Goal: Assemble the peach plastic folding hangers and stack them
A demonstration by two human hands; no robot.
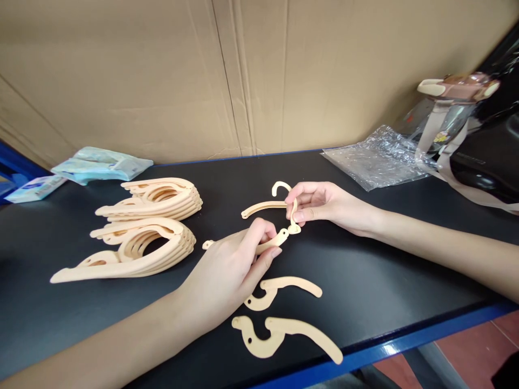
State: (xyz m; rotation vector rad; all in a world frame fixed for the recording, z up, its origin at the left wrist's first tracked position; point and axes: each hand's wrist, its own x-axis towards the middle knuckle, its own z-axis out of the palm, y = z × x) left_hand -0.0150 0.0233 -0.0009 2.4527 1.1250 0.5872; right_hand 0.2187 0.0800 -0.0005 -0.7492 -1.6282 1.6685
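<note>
My left hand point(229, 262) pinches a cream plastic hanger arm point(279, 239), its holed end pointing right and its other end showing past the knuckles. Between the fingertips of my right hand point(326, 202) is a small curved hanger hook point(294, 217). Its lower end meets or nearly meets the arm's tip; I cannot tell if they are joined. Behind my hands lies another hanger arm point(261, 206), with a hook point(279, 186) partly hidden by my right fingers. Nearer me are two hook-and-arm pieces, one point(295, 283) partly covered by my left hand, the other point(300, 329) fully visible.
Two stacks of folded cream hangers, a far one point(162, 202) and a near one point(158, 251), sit left on the black table point(389, 270). Tissue packs point(101, 163) lie behind them. A clear plastic bag point(377, 156) and a strapped bottle point(454, 108) are at the right, before cardboard point(162, 81).
</note>
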